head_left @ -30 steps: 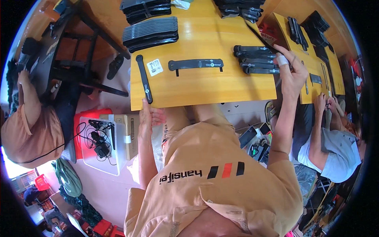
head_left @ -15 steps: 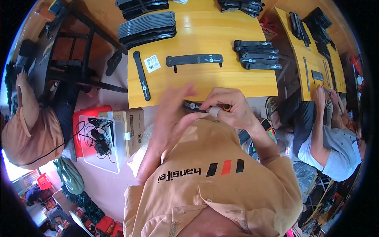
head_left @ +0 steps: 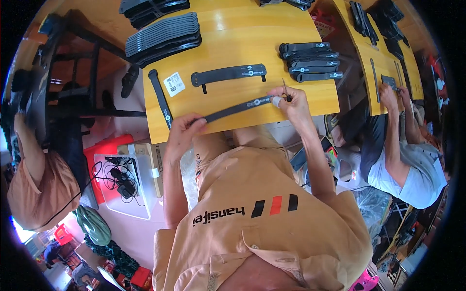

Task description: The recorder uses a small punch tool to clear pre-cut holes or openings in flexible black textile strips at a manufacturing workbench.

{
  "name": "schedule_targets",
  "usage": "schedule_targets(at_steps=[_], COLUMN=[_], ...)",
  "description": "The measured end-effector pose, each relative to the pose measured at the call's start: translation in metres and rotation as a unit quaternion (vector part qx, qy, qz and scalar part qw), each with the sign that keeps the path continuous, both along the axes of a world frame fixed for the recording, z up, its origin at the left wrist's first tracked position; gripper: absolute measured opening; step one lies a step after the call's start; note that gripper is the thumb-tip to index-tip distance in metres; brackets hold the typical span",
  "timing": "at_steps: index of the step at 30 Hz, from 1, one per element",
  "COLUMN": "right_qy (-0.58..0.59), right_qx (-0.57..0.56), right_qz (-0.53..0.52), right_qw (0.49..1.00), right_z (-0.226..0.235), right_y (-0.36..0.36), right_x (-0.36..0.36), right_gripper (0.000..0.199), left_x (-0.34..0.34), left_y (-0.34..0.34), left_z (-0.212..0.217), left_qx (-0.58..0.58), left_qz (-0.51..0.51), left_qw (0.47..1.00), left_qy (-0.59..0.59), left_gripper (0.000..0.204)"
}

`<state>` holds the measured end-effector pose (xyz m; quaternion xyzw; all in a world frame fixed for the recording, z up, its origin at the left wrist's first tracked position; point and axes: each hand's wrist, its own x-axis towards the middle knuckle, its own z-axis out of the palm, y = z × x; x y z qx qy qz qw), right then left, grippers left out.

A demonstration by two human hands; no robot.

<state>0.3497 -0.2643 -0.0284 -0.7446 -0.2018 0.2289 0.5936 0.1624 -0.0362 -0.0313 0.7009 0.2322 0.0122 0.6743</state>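
A long black strap [head_left: 236,109] with white print is stretched between my hands over the front edge of the yellow table [head_left: 315,104]. My left hand [head_left: 181,137] pinches its left end. My right hand [head_left: 296,107] grips the right end, with a white wrap around one finger. A small dark tool [head_left: 287,92] with a thin pointed tip sticks up from the right hand; its kind I cannot make out. Beyond my hands lies a wider black strap [head_left: 228,75] with two short black tabs under it. Another black strap [head_left: 159,94] lies left, beside a white printed label [head_left: 174,84].
Strap stacks stand at the back left [head_left: 165,39], and a strap pile [head_left: 310,62] lies at the right. Below left, a clear bin [head_left: 124,206] holds black cables. One person [head_left: 43,194] sits at left; another [head_left: 407,169] works at a second table [head_left: 374,63].
Both hands have moved forward from near my body to the table edge and spread apart. The strap, mostly hidden before, is drawn out straight; my left hand now holds its end.
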Motion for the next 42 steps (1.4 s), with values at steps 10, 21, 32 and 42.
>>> schedule_targets(at_steps=[10,21,32,42], right_qy=[0.042,0.004,0.001,0.001], right_qx=[0.001,-0.04,-0.047,-0.026], right_qz=[-0.09,-0.11,-0.126,-0.142], right_qw=[0.995,0.993,0.991,0.989], right_z=[-0.031,-0.047,-0.052,-0.056], right_y=[0.034,0.043,0.045,0.045], right_x=[0.035,0.047,0.049,0.051], right_gripper=[0.014,0.012,0.011,0.011], left_x=[0.059,0.073,0.077,0.076], left_y=[0.021,0.024,0.023,0.022], left_z=[-0.032,-0.044,-0.036,-0.038], left_qx=[-0.009,0.084,0.063,0.035], left_qz=[0.206,0.245,0.255,0.26], left_qw=[0.978,0.966,0.965,0.965], left_qy=[-0.023,-0.022,-0.004,-0.015], left_gripper=[0.011,0.013,0.013,0.013])
